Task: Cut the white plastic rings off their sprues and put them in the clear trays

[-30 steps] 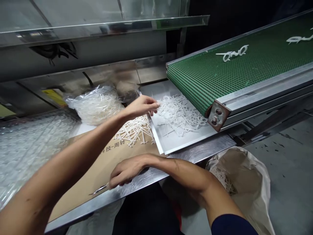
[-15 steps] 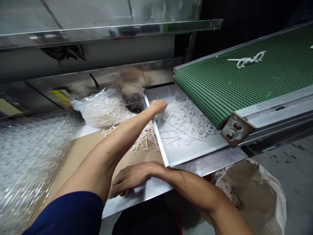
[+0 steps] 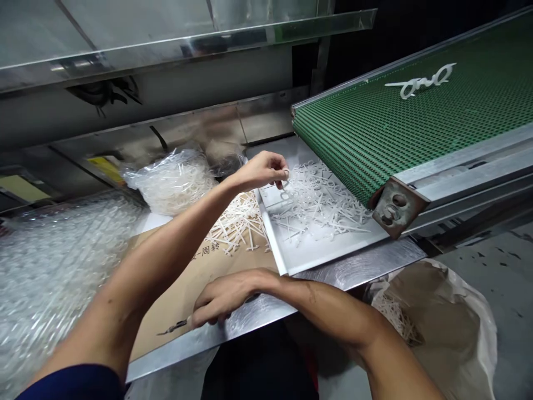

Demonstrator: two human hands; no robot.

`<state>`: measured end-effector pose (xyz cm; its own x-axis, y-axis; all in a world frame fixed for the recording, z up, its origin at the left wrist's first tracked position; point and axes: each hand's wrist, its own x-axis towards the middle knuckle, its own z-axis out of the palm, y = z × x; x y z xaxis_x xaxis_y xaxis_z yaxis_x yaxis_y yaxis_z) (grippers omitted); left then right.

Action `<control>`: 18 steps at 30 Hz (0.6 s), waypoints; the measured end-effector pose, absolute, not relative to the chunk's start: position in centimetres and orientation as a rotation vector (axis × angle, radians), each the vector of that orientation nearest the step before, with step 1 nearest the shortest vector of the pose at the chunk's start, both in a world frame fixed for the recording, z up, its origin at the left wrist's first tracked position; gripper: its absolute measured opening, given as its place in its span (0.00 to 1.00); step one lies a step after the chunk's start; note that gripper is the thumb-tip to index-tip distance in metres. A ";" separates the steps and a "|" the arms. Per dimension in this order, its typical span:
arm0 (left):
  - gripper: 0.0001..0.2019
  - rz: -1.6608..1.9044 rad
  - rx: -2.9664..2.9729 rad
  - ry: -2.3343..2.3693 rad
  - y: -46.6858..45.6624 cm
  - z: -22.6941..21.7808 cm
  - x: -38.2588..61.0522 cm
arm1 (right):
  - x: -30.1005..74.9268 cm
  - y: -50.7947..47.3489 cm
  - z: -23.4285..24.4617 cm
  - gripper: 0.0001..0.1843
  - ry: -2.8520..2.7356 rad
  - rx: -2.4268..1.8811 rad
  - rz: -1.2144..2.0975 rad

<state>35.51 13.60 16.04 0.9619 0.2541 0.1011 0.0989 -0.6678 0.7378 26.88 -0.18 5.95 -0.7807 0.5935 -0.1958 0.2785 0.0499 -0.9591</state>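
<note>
My left hand (image 3: 263,170) reaches over the white tray (image 3: 325,253) and pinches a white plastic piece at the edge of the heap of white plastic pieces (image 3: 322,204). My right hand (image 3: 227,297) rests on the cardboard sheet (image 3: 183,289) near the metal table's front edge, its fingers closed on a small metal cutter (image 3: 175,326) whose tip pokes out to the left. A smaller pile of loose white pieces (image 3: 235,225) lies on the cardboard between the two hands.
A green conveyor belt (image 3: 416,122) slopes down to the tray and carries one white moulded part (image 3: 420,81). A clear bag of white pieces (image 3: 172,180) sits at the back. Bubble wrap (image 3: 45,272) covers the left. A white sack (image 3: 437,322) hangs below the table's right end.
My left hand has lifted a little from the heap with a piece pinched in its fingers. My right hand has stayed put, and the cutter's tip shows again.
</note>
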 end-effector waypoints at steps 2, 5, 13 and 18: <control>0.03 0.489 2.111 0.301 14.1 17.1 33.8 | 26.8 -0.2 5.6 0.18 -2.069 -0.887 1.800; 0.06 0.764 1.807 0.403 15.0 18.7 30.6 | 26.6 -0.2 5.2 0.18 -2.050 -0.890 1.807; 0.14 0.920 1.529 0.671 14.3 15.5 15.0 | 26.7 -0.3 4.9 0.14 -1.942 -0.912 1.858; 0.19 1.003 1.445 0.960 10.1 8.0 5.4 | 27.1 -0.9 5.2 0.14 -1.918 -0.878 1.889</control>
<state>5.36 10.11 8.04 0.3185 0.9447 0.0778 0.0361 -0.0941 0.9949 27.09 -0.88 5.18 -0.7646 0.6134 -0.1976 0.2068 -0.0568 -0.9767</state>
